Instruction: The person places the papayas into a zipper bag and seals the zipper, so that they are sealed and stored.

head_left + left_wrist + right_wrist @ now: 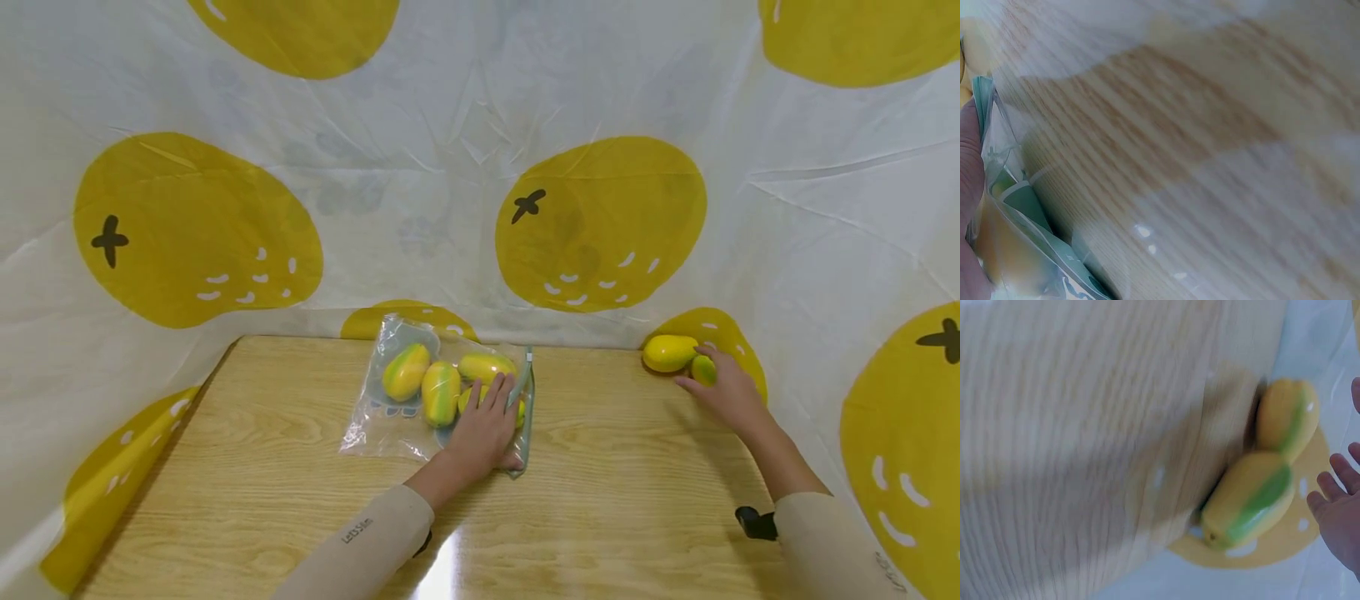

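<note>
A clear zip bag (390,429) lies on the table with several yellow-green mangoes inside, among them one mango (407,372) at its left. My left hand (480,429) rests on the bag near its green zip edge (527,417), fingers spread over the fruit; only part of it shows in the left wrist view. At the table's far right corner, two loose mangoes lie together: a yellow mango (670,353) and a green-streaked mango (1250,500). Beside them is my right hand (723,387). In the right wrist view its fingers (1332,487) are extended, apart from the fruit.
A wooden table (615,500) spans the front. White cloth (405,208) printed with large yellow fruit hangs behind it and along both sides, close to the loose mangoes.
</note>
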Tool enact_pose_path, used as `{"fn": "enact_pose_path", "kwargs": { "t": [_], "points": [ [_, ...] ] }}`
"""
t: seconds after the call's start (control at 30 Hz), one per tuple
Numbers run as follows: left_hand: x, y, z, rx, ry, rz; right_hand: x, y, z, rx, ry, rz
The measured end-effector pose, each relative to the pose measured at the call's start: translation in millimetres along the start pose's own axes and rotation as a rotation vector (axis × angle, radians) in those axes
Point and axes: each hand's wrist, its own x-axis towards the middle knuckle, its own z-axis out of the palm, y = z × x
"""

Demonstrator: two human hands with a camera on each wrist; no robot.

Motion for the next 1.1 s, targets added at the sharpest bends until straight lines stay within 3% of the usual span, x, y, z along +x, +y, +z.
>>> {"fn": "enact_pose_path", "kwargs": {
  "t": [0.13, 0.53, 0.8, 1.1],
  "points": [
    [-0.3, -0.2, 0.4, 0.006, 0.005, -0.001, 9, 21, -7, -0.003, -0.029, 0.048],
    [1.6, 0.7, 3.0, 0.01, 0.01, -0.003, 15, 51, -3, -0.026, -0.032, 0.057],
    [0.9, -0.4, 0.8, 0.017, -0.008, -0.012, 12, 58, 7, -0.047, -0.015, 0.032],
    [0.1, 0.8, 0.4, 0.027, -0.012, -0.003, -6, 57, 23, 0.007, -0.006, 0.035]
  ]
}}
